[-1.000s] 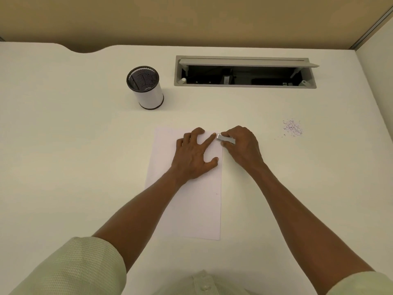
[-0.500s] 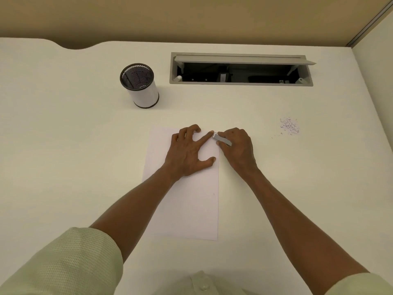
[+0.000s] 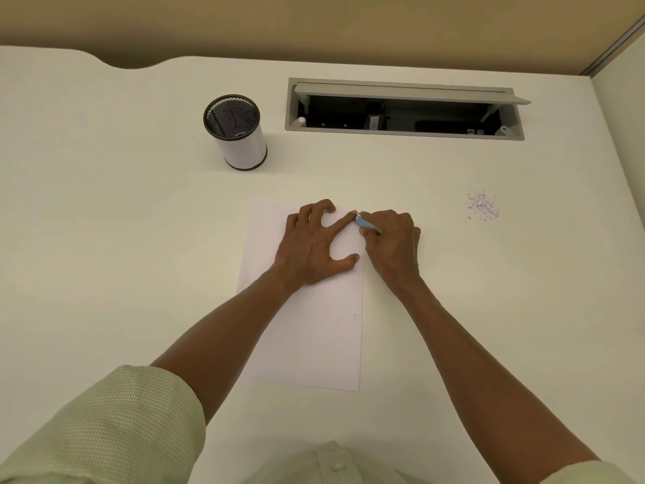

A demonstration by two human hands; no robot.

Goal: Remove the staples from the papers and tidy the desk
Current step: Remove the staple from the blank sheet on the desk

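Your left hand (image 3: pixel 314 246) pressed the papers (image 3: pixel 307 330) flat; your right hand (image 3: pixel 392 246) held its grip clamped on the staple remover (image 3: pixel 363 223) at the far right corner. Next, probably lever gently.

One view only, worn on the head, looking forward and steeply down across the pale cream tabletop (image 3: pixel 104 239), close over both forearms, reaching to the tan back wall (image 3: pixel 314 26).
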